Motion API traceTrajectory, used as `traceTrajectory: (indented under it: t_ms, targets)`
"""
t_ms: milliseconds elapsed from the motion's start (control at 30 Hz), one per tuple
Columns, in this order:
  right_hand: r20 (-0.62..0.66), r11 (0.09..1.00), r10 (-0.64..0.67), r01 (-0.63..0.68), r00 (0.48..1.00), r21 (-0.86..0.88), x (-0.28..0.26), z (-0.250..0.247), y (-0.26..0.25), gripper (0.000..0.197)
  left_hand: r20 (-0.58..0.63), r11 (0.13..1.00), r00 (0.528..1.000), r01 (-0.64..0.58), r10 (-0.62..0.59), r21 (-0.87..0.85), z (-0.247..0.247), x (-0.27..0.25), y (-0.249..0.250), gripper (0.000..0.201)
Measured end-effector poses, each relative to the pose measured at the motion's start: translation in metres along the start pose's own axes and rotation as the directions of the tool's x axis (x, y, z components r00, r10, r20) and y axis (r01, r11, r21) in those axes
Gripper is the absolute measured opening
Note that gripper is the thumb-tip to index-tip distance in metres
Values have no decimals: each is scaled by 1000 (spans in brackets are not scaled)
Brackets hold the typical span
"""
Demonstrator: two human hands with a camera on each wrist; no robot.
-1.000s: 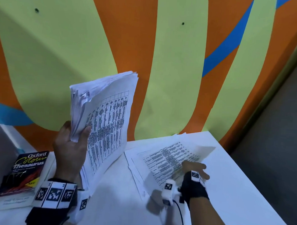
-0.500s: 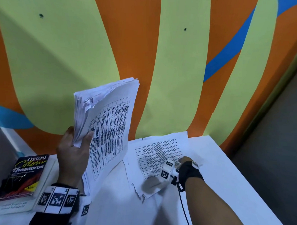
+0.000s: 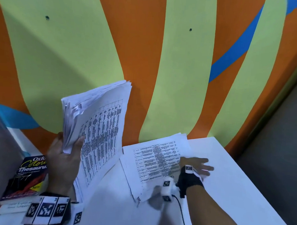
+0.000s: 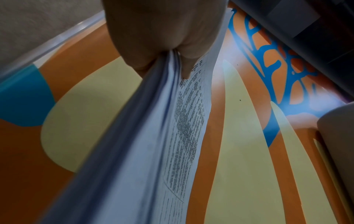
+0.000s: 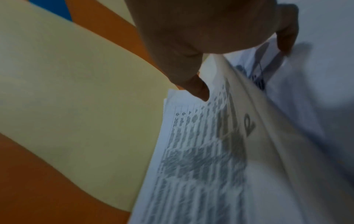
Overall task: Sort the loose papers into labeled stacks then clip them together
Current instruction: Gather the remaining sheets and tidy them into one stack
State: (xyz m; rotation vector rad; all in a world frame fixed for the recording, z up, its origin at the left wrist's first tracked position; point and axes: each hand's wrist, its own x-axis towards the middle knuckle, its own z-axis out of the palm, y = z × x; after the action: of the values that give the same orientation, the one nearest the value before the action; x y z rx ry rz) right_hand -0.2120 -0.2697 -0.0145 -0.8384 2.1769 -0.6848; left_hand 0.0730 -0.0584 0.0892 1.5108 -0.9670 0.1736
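Observation:
My left hand (image 3: 64, 159) grips a thick stack of printed papers (image 3: 101, 127) by its lower left corner and holds it upright above the table's left side. The left wrist view shows the thumb and fingers of the left hand (image 4: 172, 45) pinching the stack's edge (image 4: 153, 136). A smaller pile of printed sheets (image 3: 156, 160) lies flat on the white table (image 3: 234, 184) against the wall. My right hand (image 3: 194, 165) rests on that pile's right edge, fingers stretched and spread. In the right wrist view my thumb (image 5: 199, 89) touches the top sheet (image 5: 201, 151), whose near edge curls up.
An Oxford Colour Thesaurus (image 3: 27, 175) lies on other books at the table's left end. The orange, green and blue wall (image 3: 179, 79) stands right behind the table. The table's right edge drops to dark floor (image 3: 279, 143). A cable (image 3: 181, 210) trails from my right wrist.
My right hand has laid its raised sheet flat on the table pile, then slid to the pile's right edge with fingers spread. The left hand still holds its stack upright.

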Motion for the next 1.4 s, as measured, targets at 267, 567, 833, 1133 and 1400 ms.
traceTrajectory:
  t_ms: [267,567,833,1133,1400]
  targets:
    - [169,799,-244,297,955,-524,62,-30,-6,114,-46,995,997,71,-68,73,0,-1,-4,24]
    - [340,657,-226,401,913,-638,60,-23,-9,92,-7,991,991,136,-136,5,14,2,-7,32]
    - [345,729,-329,468,879,-499,50,-26,12,50,2,995,995,96,-96,4,12,2,-2,29]
    - [560,376,-700,895,444,-240,-1,-149,-74,31,14,991,991,135,-135,-24,4,18,4,21]
    - [650,-21,-744,967,154,-254,-123,-189,-164,31,278,948,931,284,-237,-142,31,13,33,20]
